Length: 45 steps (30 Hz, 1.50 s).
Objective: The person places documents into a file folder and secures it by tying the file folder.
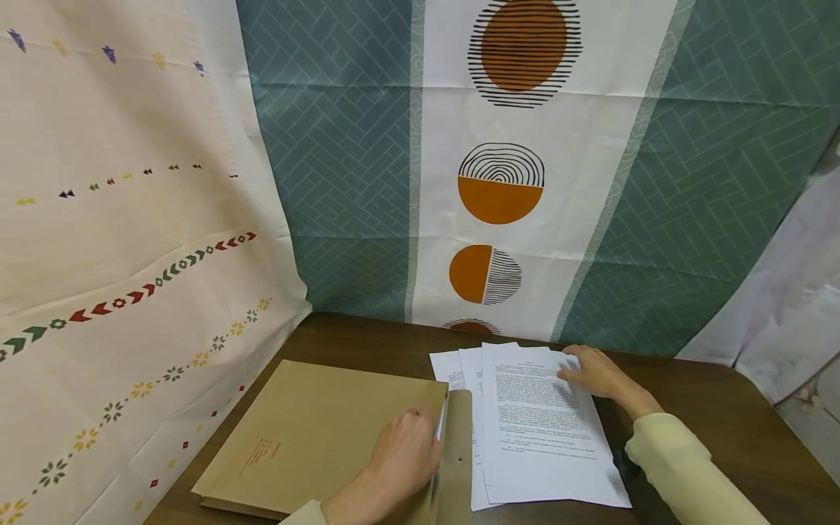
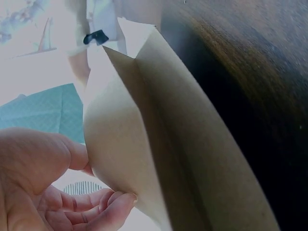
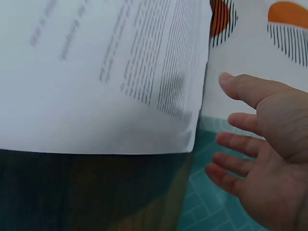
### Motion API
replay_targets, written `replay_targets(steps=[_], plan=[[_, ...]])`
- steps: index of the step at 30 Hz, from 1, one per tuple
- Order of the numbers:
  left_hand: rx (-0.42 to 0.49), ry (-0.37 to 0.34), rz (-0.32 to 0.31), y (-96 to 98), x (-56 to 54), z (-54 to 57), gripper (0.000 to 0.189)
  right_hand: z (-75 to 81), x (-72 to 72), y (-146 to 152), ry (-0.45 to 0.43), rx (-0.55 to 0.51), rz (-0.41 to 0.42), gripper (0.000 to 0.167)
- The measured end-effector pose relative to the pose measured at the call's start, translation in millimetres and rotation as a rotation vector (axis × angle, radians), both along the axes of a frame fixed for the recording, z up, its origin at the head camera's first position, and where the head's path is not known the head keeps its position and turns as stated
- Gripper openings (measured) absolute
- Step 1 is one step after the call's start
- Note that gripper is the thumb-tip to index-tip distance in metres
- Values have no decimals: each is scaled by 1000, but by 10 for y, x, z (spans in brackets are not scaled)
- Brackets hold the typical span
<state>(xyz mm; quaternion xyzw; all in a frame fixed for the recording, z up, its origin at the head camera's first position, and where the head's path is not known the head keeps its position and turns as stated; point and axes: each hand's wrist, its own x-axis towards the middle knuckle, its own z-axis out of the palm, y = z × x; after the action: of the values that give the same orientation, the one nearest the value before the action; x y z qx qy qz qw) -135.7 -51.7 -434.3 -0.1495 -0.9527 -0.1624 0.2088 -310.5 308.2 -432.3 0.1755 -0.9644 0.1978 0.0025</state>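
Note:
A tan cardboard folder [image 1: 328,415] lies at the left of the dark wooden table, with faint red print on its cover. My left hand [image 1: 405,452] grips the cover by its right edge, fingers curled; the left wrist view shows thumb and fingers at the edge of the bent cardboard [image 2: 118,144]. White paper shows just inside that edge. Right of the folder, printed white sheets [image 1: 541,430] lie loosely overlapped. By their upper right corner is my right hand [image 1: 599,375]. Its fingers are spread and hold nothing in the right wrist view, beside the sheet's corner [image 3: 168,137].
A narrow cardboard flap [image 1: 459,452] with a small hole extends from the folder toward the sheets. Behind the table [image 1: 367,343] hangs a green and white patterned cloth [image 1: 348,182]. A cream embroidered cloth [image 1: 131,219] borders the left side.

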Motion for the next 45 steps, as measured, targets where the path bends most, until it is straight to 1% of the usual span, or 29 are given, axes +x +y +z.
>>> replay_targets(steps=[8,15,19,25,30,35,41,45], plan=[[6,0,3,-10,2,-5,18,-45,-159,18,-26,11,-11,63],[6,8,9,-18,-6,-11,18,-130,-326,42,-88,-27,-23,63],[3,8,11,-13,-11,-9,18,-177,-389,78,-101,-38,-28,66],[3,-13,12,-9,-20,-10,18,-237,-440,109,-66,-18,-35,72],[0,-17,14,-14,-22,-9,19,-222,-479,89,-49,-8,-8,74],[10,-17,3,-13,-18,-2,18,-207,-490,66,-69,15,28,72],[15,-3,7,-19,-8,-9,18,-195,-491,40,-102,23,52,70],[17,-10,11,-32,-12,-17,18,-168,-499,27,-128,25,58,70]])
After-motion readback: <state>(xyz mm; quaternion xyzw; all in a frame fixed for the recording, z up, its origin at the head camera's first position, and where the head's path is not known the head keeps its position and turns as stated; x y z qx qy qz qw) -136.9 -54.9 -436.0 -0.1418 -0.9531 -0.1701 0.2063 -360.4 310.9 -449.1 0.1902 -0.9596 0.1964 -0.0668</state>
